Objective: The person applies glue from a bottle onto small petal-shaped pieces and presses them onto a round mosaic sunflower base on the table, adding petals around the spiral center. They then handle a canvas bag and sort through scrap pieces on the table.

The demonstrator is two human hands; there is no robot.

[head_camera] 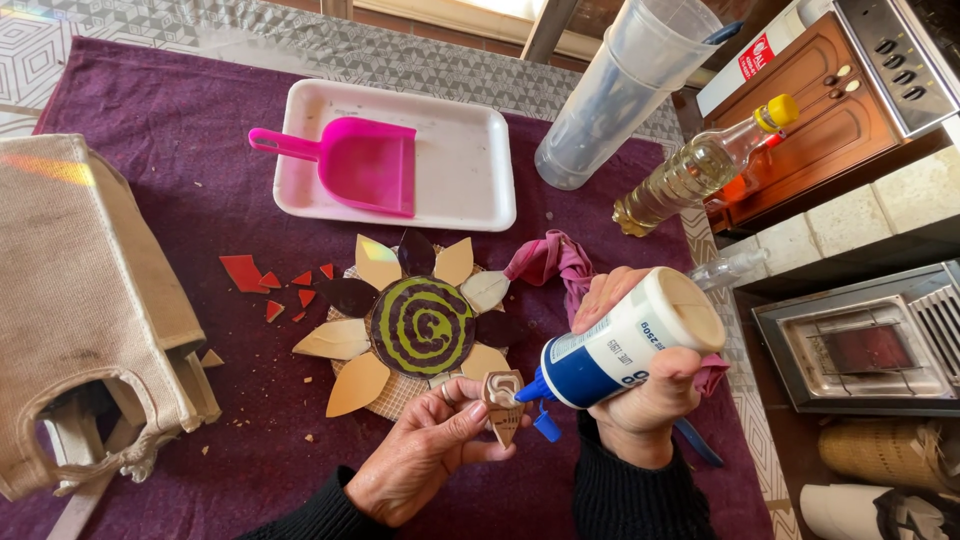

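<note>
My left hand (425, 450) pinches a small beige petal-shaped tile piece (502, 405) with a swirl of white glue on it. My right hand (640, 400) grips a white and blue glue bottle (625, 345), tipped so its blue nozzle touches the piece. The bottle's blue cap (546, 425) hangs just below the nozzle. Just beyond my hands lies a sunflower mosaic (420, 325): a round green disc with a dark spiral, ringed by tan, cream and dark petals.
A white tray (470, 175) holds a pink dustpan (355, 160). Red tile shards (270, 285) lie left of the flower on the purple cloth (180, 130). A burlap bag (85, 300) sits far left. Behind are a pink rag (550, 260), stacked clear cups (625, 85) and an oil bottle (700, 165).
</note>
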